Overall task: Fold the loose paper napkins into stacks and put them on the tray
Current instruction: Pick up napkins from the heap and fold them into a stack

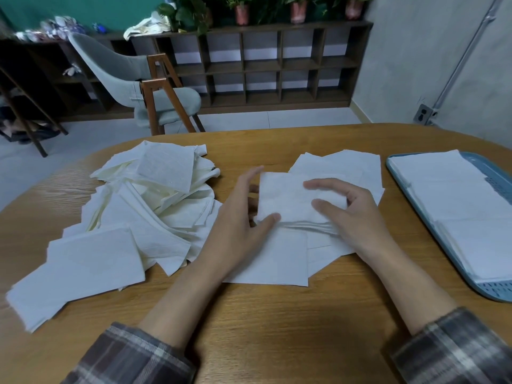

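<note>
Head view, from left to right: at the far left of the rounded wooden tabletop lies a loose heap of cream-white paper napkins, some flat, some crumpled, spilling from the far edge down toward me; the nearest sheets lie flat by the left edge of the tabletop. Beyond the heap, on the floor, stands a pale green upholstered chair with brown wooden legs, and behind it a long dark wooden cubby shelf with potted green plants on top.

My left hand comes next, its plaid flannel sleeve pushed up the forearm. Its fingers are spread and fairly flat, the thumb pressing on the left near corner of a folded white napkin stack in the middle of the tabletop. That stack rests on other flat white napkin sheets that reach out toward me and away behind it.

My right hand holds the stack's right side, fingers curved loosely over its top, palm near the layered front edge. Neither hand is clenched; both lie half open on the paper.

Well apart at the far right lies a light blue plastic tray with a perforated bottom, carrying neat white folded napkin piles that cover most of it.
</note>
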